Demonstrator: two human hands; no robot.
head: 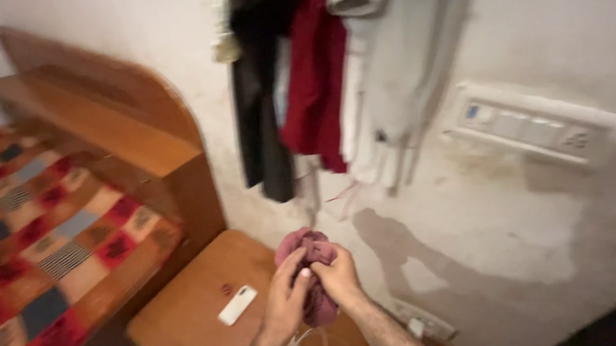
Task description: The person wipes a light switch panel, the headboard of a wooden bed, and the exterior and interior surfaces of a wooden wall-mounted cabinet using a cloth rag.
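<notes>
Both hands grip a crumpled maroon cloth bundle (313,266) above a brown wooden bench (188,319): the left hand (286,301) and right hand (338,275) have fingers closed around it. A white rectangular phone (237,305) lies on the bench.

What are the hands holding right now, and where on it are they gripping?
Both hands, left hand and right hand, clutch a bunched dark-pink cloth, gripping its crumpled middle; a wad pokes out above the fingers.
</notes>
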